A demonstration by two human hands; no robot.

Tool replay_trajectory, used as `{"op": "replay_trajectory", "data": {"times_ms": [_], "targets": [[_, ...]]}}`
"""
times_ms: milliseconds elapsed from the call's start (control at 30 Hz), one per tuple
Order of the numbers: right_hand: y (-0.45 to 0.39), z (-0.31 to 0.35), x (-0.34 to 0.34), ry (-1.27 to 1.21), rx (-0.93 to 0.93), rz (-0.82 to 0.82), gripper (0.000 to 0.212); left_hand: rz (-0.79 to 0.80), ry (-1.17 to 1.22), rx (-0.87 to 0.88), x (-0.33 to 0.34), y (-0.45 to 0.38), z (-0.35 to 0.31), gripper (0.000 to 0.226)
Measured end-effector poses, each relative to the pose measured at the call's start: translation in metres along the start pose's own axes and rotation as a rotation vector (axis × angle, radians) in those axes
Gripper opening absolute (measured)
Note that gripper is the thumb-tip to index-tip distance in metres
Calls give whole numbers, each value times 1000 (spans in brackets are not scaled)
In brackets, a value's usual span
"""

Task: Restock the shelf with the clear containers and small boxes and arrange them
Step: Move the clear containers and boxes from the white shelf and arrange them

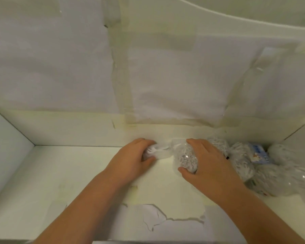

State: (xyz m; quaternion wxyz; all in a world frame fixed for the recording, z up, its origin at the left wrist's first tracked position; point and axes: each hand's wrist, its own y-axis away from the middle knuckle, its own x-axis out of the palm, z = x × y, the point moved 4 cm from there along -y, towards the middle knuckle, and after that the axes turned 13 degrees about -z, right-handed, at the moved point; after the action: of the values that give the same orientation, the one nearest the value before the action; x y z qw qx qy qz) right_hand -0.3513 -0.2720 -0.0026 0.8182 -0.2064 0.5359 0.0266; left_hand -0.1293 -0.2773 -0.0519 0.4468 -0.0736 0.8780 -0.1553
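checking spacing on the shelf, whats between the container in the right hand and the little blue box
In the head view, other clear containers of white pieces lie between the held container, gripped by the right hand, and the blue box.

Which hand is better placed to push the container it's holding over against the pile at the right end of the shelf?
Probably the right hand: it grips a clear container lying right beside the pile of containers. The left hand holds its own further left.

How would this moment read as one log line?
left hand: grips clear container | right hand: grips second clear container | on shelf | small box right
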Motion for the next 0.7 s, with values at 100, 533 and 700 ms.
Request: {"op": "replay_trajectory", "data": {"times_ms": [100, 533, 700], "targets": [[1, 2, 0, -48, 32, -26, 71, -25, 61, -41, -3, 4, 0, 35], [15, 11, -43, -392, 77, -304, 76, -383, 361, -249, -59, 26, -31, 28], [44, 4, -79, -432, 61, -349, 73, -426, 332, -195, -66, 39, -74, 28]]}}
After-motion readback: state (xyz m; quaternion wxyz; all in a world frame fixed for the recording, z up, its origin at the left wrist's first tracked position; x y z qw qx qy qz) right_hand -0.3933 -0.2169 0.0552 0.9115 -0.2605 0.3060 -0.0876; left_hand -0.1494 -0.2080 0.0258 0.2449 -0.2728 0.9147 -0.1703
